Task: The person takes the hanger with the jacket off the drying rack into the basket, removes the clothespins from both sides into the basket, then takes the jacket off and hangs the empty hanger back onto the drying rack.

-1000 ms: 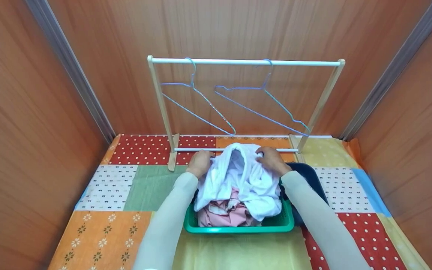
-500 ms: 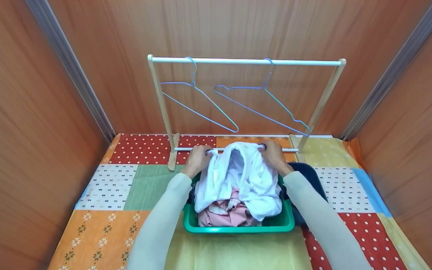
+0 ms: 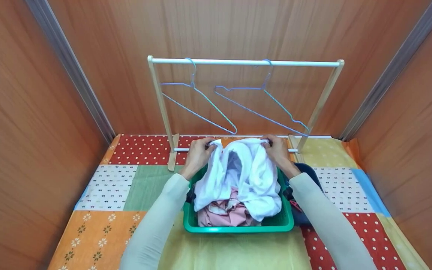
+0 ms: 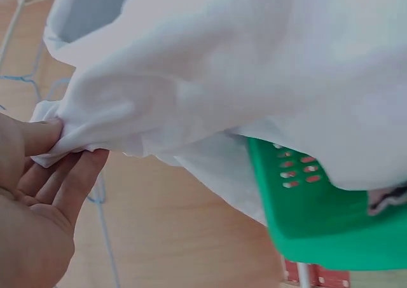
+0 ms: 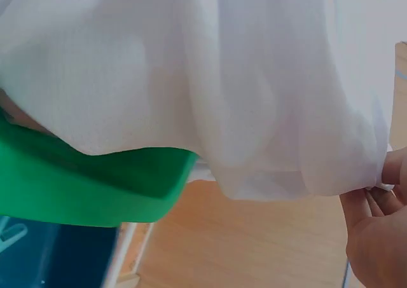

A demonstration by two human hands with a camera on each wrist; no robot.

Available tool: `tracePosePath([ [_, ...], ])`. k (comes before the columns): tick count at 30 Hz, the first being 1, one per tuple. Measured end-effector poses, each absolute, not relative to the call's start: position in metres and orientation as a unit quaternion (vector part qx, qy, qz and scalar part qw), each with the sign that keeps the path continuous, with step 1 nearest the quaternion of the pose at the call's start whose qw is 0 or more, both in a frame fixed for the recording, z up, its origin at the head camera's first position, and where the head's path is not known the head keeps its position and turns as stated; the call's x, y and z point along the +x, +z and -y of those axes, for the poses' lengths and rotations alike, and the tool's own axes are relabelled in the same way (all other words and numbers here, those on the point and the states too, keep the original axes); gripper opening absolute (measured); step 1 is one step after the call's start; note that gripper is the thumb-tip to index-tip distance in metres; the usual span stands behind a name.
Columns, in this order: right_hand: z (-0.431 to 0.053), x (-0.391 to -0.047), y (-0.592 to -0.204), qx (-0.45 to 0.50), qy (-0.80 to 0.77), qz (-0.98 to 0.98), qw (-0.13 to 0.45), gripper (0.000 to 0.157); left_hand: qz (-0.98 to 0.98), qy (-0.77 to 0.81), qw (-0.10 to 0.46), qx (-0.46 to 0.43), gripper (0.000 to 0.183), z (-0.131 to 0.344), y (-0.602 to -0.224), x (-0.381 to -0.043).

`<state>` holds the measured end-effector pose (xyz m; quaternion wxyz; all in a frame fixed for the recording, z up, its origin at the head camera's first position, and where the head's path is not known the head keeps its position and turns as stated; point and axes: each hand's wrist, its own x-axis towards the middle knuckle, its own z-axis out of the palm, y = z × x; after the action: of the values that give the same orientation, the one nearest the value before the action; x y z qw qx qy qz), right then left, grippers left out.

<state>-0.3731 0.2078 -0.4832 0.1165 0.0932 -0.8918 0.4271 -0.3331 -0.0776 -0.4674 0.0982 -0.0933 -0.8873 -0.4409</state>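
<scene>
A white cloth garment (image 3: 255, 176) is draped over the green basket (image 3: 238, 229), its far edge raised between both hands. My left hand (image 3: 198, 153) pinches one far corner; in the left wrist view the thumb and fingers (image 4: 79, 177) close on a gathered fold. On the other side my right hand (image 3: 277, 150) pinches the opposite corner, seen at the edge of the right wrist view with the fingertips (image 5: 356, 205) at the hem. Beneath the white garment, a pink cloth (image 3: 225, 217) lies crumpled in the basket.
Behind the basket stands a rack with a white top bar (image 3: 231, 62). Two wire hangers hang from it, a left one (image 3: 216, 107) and a right one (image 3: 281, 107). A dark blue bin (image 3: 308, 172) stands right of the basket, partly hidden by the right arm. Patchwork cloth (image 3: 105, 187) covers the table.
Both hands have risen slightly and drawn apart, lifting the white garment's far edge and stretching it wider. The left hand now pinches a visible corner. The basket stays in place.
</scene>
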Motion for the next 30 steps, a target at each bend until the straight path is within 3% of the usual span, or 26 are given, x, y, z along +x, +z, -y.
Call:
tracePosePath([
  [10,-0.201,-0.36,-0.46,0.122,0.485,0.851,0.162,0.015,0.867,-0.448,0.154,-0.153,0.021,0.064,-0.445,-0.31],
  [18,-0.194,-0.328,-0.445,0.214,0.454,0.823,0.267,0.017,0.862,-0.417,0.192,-0.214,0.022,0.063,-0.443,-0.279],
  [30,-0.187,-0.268,-0.469,0.367,0.35,0.815,0.282,0.02,0.886,-0.29,0.13,-0.338,0.035,0.069,-0.474,-0.231],
])
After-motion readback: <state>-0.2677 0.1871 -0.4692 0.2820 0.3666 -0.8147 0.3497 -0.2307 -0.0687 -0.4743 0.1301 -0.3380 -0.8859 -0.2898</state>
